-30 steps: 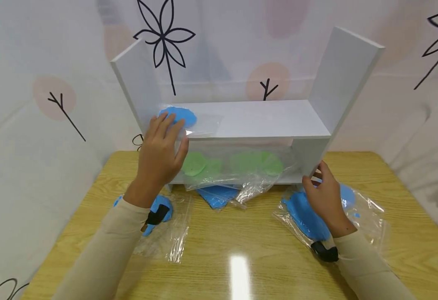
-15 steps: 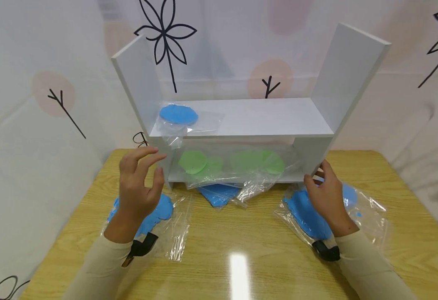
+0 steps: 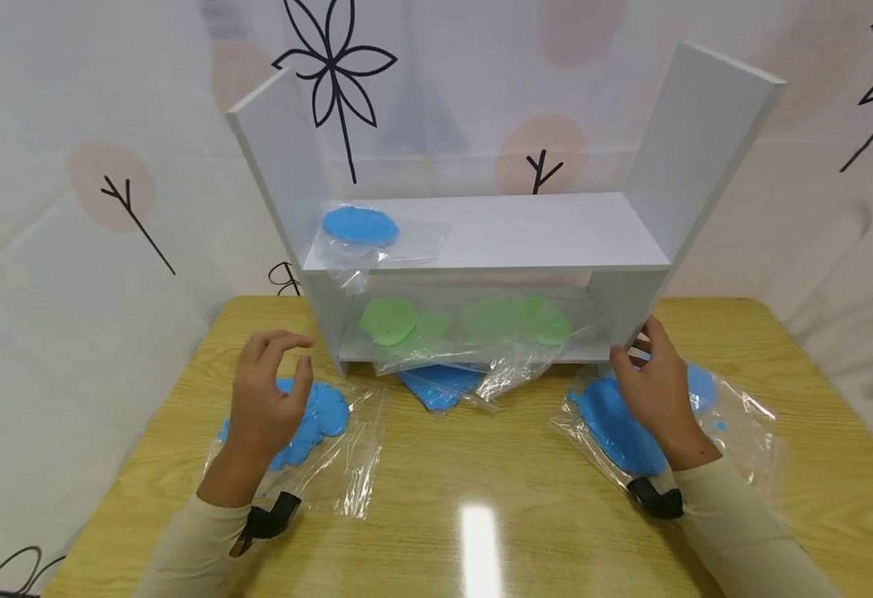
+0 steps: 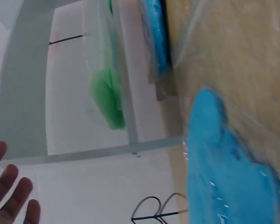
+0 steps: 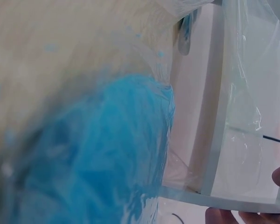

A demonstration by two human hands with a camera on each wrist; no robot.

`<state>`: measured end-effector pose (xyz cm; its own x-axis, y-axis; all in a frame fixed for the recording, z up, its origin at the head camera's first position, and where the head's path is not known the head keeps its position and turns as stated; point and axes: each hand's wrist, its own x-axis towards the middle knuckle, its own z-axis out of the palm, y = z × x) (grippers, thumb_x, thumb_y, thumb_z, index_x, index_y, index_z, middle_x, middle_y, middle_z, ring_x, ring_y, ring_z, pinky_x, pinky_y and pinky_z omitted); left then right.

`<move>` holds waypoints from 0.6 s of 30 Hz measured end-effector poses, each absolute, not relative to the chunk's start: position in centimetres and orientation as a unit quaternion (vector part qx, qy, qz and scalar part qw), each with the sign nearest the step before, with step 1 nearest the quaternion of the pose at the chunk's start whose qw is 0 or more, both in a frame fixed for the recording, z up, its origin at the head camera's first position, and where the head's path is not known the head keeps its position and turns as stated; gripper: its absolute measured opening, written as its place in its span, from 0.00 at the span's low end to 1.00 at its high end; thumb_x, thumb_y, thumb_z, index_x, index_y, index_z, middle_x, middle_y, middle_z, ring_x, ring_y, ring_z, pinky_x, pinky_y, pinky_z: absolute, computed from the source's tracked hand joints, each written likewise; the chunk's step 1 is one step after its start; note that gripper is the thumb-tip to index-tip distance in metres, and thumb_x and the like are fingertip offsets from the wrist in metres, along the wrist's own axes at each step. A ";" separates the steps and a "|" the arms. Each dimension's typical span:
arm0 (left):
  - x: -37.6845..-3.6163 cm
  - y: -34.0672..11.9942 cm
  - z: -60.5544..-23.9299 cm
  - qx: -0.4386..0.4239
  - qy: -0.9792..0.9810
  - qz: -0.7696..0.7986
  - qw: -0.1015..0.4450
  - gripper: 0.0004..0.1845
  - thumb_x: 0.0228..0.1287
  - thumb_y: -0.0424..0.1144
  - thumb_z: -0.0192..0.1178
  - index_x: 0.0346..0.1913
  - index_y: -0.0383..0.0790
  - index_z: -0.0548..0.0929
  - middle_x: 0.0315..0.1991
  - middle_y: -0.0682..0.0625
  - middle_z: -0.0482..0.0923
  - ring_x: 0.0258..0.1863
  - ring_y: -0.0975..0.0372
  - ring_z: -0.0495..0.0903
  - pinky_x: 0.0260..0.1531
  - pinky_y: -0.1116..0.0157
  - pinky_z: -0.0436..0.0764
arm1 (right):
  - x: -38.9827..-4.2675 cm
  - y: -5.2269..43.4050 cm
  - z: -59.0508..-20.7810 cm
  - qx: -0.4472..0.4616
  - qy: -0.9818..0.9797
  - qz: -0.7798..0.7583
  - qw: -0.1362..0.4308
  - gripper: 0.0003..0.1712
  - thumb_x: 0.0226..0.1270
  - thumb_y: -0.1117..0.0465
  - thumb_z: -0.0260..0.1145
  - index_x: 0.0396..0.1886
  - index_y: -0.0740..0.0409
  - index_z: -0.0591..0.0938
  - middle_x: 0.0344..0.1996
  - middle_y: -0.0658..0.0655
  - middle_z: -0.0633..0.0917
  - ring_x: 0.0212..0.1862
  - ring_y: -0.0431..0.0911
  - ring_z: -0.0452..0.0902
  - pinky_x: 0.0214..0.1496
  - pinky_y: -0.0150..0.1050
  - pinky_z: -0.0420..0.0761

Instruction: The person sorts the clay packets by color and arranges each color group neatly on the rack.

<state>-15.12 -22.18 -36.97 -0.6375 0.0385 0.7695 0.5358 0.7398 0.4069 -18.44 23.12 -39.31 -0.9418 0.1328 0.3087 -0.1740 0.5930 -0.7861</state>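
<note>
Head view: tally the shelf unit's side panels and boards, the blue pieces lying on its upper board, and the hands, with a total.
Left side panel and right side panel: 2
Upper board and lower board: 2
Blue piece on the upper board: 1
Left hand and right hand: 2
Total: 7

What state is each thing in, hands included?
White shelf unit: upright
Green-filled bags: partly inside it
Upper blue-filled bag: flat, front overhanging
Lower middle blue bag: partly covered
Left blue bag: on the table, partly hidden
Right blue bag: likewise
Left hand: raised, holding nothing
Right hand: gripping the right side panel
</note>
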 end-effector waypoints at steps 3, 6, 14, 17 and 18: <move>-15.1 -22.9 -37.6 -0.136 -0.874 -0.329 0.330 0.10 0.67 0.30 0.58 0.49 0.35 0.83 0.48 0.38 0.76 0.49 0.47 0.75 0.48 0.47 0.75 | -18.4 23.1 -39.2 0.007 -0.877 0.450 0.170 0.35 0.75 0.60 0.52 0.78 0.60 0.57 0.67 0.71 0.71 0.62 0.69 0.74 0.56 0.65 0.78; -15.1 -23.7 -38.1 -0.093 -0.903 -0.332 0.255 0.12 0.72 0.34 0.56 0.54 0.37 0.82 0.53 0.38 0.75 0.52 0.46 0.74 0.50 0.44 0.75 | -18.3 23.1 -39.3 0.005 -0.877 0.448 0.170 0.35 0.75 0.60 0.52 0.78 0.60 0.57 0.67 0.72 0.71 0.62 0.69 0.74 0.56 0.65 0.78; -15.2 -25.7 -38.9 -0.023 -0.965 -0.250 0.072 0.27 0.75 0.52 0.53 0.69 0.40 0.72 0.69 0.31 0.64 0.67 0.34 0.64 0.60 0.32 0.67 | -18.4 23.1 -39.4 0.007 -0.878 0.447 0.171 0.35 0.75 0.60 0.53 0.78 0.60 0.56 0.68 0.72 0.70 0.63 0.69 0.73 0.56 0.65 0.77; -15.4 -26.3 -39.3 -0.017 -0.978 -0.204 0.027 0.36 0.71 0.59 0.56 0.73 0.40 0.66 0.72 0.29 0.58 0.69 0.31 0.59 0.59 0.29 0.64 | -18.6 23.2 -39.3 0.007 -0.878 0.448 0.167 0.36 0.75 0.59 0.53 0.79 0.59 0.56 0.68 0.71 0.69 0.63 0.70 0.73 0.56 0.65 0.77; -15.4 -26.4 -39.3 -0.018 -0.981 -0.192 0.017 0.40 0.69 0.61 0.57 0.74 0.40 0.65 0.73 0.29 0.57 0.70 0.31 0.58 0.59 0.27 0.64 | -18.6 23.2 -39.4 0.007 -0.878 0.449 0.167 0.36 0.75 0.59 0.53 0.79 0.58 0.55 0.68 0.72 0.69 0.63 0.71 0.73 0.56 0.66 0.78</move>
<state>-15.37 -26.41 -39.34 -0.9988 0.0285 0.0394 0.0413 0.9253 0.3771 -18.62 23.22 -39.36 -0.9444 0.1366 0.2992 -0.1624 0.5973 -0.7854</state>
